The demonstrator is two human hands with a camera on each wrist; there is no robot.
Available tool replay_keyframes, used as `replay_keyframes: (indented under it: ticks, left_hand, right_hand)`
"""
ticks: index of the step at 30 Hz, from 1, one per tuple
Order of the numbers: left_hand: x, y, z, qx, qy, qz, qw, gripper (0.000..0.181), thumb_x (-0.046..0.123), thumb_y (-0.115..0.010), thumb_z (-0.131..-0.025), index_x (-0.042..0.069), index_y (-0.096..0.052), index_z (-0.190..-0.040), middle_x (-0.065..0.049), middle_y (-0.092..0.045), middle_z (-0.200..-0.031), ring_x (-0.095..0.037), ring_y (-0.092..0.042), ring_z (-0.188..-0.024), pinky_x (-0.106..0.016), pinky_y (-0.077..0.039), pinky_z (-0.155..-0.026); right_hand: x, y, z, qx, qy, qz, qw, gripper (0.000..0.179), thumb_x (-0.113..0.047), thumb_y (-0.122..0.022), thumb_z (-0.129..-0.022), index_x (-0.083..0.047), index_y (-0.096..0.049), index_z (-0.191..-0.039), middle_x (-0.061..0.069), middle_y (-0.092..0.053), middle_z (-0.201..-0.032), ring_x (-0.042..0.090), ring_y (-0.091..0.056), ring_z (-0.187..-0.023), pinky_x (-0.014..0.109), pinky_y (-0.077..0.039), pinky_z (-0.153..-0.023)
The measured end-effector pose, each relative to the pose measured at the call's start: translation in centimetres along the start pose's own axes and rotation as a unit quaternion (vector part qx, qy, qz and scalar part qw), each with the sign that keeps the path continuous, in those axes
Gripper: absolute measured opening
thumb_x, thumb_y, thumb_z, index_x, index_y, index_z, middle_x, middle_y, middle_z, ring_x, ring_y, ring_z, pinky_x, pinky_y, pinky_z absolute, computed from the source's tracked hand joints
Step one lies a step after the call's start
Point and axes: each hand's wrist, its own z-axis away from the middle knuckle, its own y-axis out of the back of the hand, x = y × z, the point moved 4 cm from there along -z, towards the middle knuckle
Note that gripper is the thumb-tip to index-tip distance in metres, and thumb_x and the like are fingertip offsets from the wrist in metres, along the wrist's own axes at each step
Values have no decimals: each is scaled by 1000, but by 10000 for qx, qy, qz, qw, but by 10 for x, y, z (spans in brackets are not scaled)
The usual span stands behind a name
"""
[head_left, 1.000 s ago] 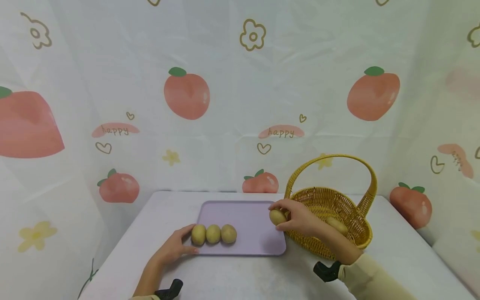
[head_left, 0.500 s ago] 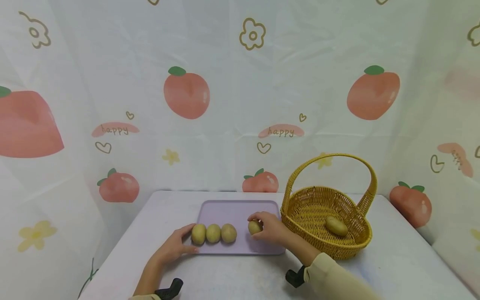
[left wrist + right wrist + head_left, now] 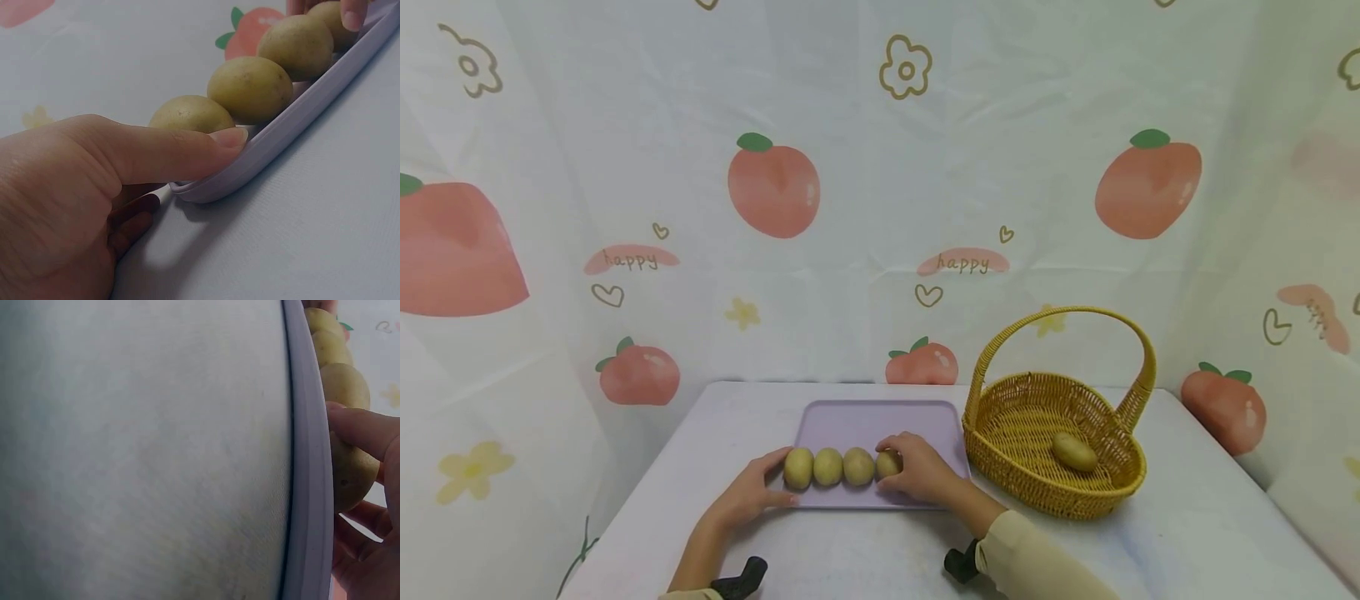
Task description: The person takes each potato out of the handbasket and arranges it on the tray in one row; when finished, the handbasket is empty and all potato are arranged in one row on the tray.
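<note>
Near the front of a light purple tray, several potatoes stand in a side-by-side row. My right hand grips the rightmost potato between thumb and fingers, against or very close to its neighbour. In the right wrist view this gripped potato is low inside the tray rim. My left hand holds the tray's left end, its thumb along the front rim beside the leftmost potato. The undersides of the left fingers are partly hidden.
A yellow wicker basket with a tall arched handle stands right of the tray, close to its edge. One potato lies in it. The white table meets a printed cloth backdrop behind.
My right hand has carried a potato leftward from beside the basket, down onto the tray at the right end of the row. The left hand has stayed in place.
</note>
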Motion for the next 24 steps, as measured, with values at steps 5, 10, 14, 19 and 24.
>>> replay_keyframes:
  ticks: [5,10,14,19,24]
  left_hand:
    - [1,0,0,-7,103,61,9999,88,18,-86,-70,-11,-42,-140,-29,-42,-144,-47,-31,-136,-58,-21,-113]
    - [1,1,0,-8,119,29,9999,89,19,-86,-69,-11,-41,-140,-30,-41,-144,-48,-31,-136,-58,-21,-113]
    - [0,1,0,0,106,-21,9999,88,20,-86,-70,-10,-42,-140,-29,-42,-144,-47,-31,-136,-58,-21,-113]
    - [0,1,-1,-10,27,-33,10000,87,19,-86,-70,-10,-42,-140,-29,-42,-144,-48,-31,-136,-59,-20,-113]
    - [0,0,-2,-13,-13,-42,10000,87,20,-85,-71,-11,-42,-140,-30,-41,-144,-48,-30,-136,-59,-19,-113]
  right_hand:
    - [-2,3,4,-5,19,62,10000,57,-26,-86,-73,-7,-64,-122,-3,-59,-99,12,-52,-88,29,-48,-77]
    - [-3,13,11,134,92,44,9999,59,-25,-85,-74,-4,-62,-124,4,-60,-104,20,-57,-90,33,-50,-78]
    - [-6,27,17,243,258,-89,9993,56,-22,-83,-76,-2,-61,-124,13,-61,-108,28,-59,-93,37,-51,-79]
    - [-9,50,25,362,452,-224,9981,53,-18,-83,-78,-3,-61,-124,11,-61,-113,32,-60,-95,40,-52,-80]
    - [-12,74,34,403,493,-200,9978,46,-14,-81,-79,-6,-63,-120,7,-63,-113,30,-62,-94,33,-54,-74]
